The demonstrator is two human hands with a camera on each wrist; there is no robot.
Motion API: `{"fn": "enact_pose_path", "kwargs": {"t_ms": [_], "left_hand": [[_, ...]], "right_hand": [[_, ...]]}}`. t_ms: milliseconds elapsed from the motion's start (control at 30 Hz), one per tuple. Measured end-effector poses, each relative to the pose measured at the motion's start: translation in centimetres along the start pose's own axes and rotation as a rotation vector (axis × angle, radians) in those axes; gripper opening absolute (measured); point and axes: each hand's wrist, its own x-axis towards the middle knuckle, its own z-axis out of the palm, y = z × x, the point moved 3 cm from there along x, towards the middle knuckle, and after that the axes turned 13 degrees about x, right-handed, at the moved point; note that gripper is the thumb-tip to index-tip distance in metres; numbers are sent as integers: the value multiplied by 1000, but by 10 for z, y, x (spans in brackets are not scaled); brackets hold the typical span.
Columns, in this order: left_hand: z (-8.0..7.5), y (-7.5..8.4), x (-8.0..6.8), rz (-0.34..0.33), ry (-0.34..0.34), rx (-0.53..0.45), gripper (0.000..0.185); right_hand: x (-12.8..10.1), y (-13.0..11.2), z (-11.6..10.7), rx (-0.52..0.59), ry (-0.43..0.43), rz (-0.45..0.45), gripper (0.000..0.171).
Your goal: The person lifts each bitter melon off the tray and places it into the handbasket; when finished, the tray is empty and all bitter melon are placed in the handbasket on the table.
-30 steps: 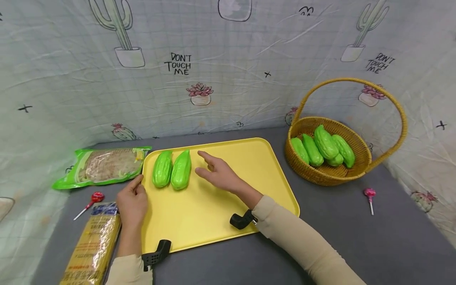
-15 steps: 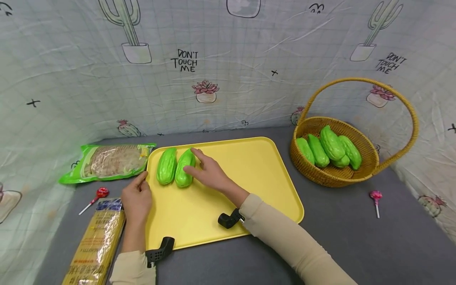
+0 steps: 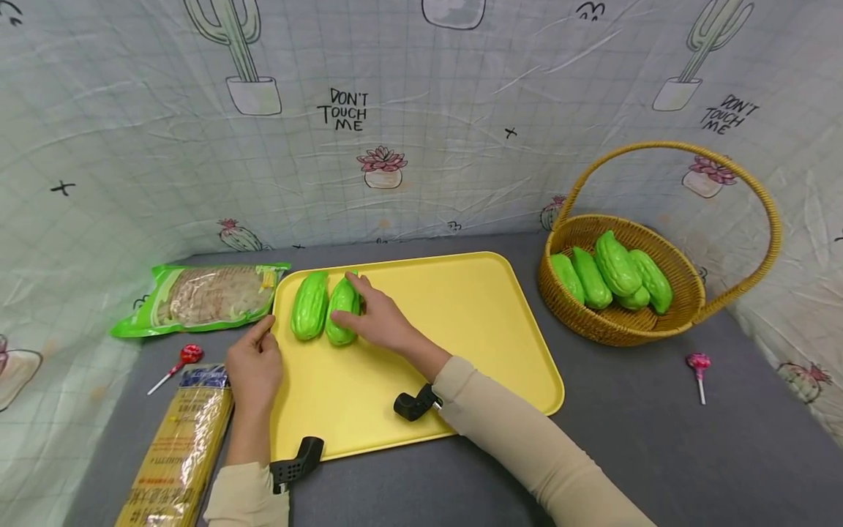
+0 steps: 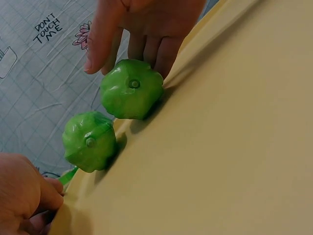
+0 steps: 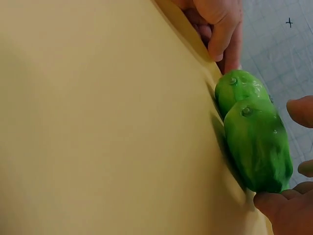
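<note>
Two bright green bitter melons lie side by side at the left end of a yellow tray [image 3: 421,366]. My right hand [image 3: 382,318] reaches over the right-hand bitter melon [image 3: 340,307]. Its thumb [image 5: 302,110] stands apart from the melon in the right wrist view, while fingertips [image 5: 269,201] touch the melon's far end. Beside it lies the other bitter melon [image 4: 90,142], touched by neither hand. At the tray's left edge my left hand [image 3: 255,366] pinches the rim between thumb and bent fingers.
A wicker basket [image 3: 593,326] with several more bitter melons stands at the right, its tall handle arching up. A pink lollipop [image 3: 699,366] lies in front of it. Left of the tray are a green-edged food bag [image 3: 211,294], a red lollipop [image 3: 189,355] and a spaghetti pack [image 3: 174,446].
My right hand has moved left from above the tray to the right-hand bitter melon. My left hand has stayed at the tray's rim. The head view has shifted slightly.
</note>
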Motion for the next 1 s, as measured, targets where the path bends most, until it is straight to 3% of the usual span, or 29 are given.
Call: {"fn": "enact_pose_path", "kwargs": {"t_ms": [733, 1000], "left_hand": [[0, 0, 0, 1, -2, 1, 40], [0, 0, -1, -18, -19, 4, 40]], "right_hand": [[0, 6, 4, -34, -30, 32, 81], [0, 7, 4, 11, -36, 10, 80]]}}
